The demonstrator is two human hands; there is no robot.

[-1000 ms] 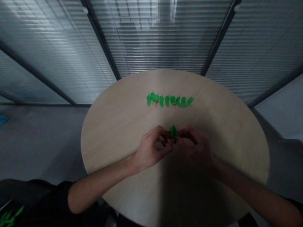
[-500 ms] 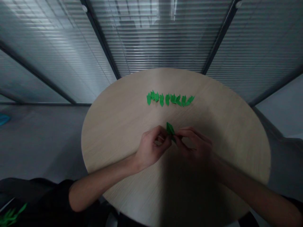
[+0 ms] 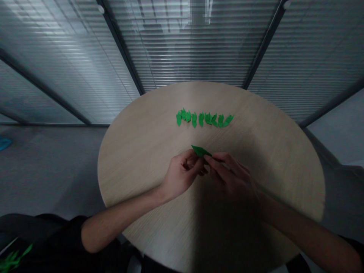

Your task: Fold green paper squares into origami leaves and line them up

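A folded piece of green paper (image 3: 201, 151) lies almost level between my hands, its point aimed left. My right hand (image 3: 230, 176) pinches its right end, and my left hand (image 3: 183, 175) holds its underside with curled fingers. Part of the paper is hidden by those fingers. Farther up the round pale wood table (image 3: 136, 170), a row of several similar green folded pieces (image 3: 204, 119) lies apart from both hands.
Behind the table stands a glass wall with slatted blinds (image 3: 193, 49). A blue object (image 3: 5, 143) lies on the grey floor at far left. More green paper pieces (image 3: 11, 261) rest on dark cloth at bottom left.
The green paper has turned from nearly upright to almost level, its point swinging left. My right hand's fingers now lie flatter along it. The row on the table has not moved.
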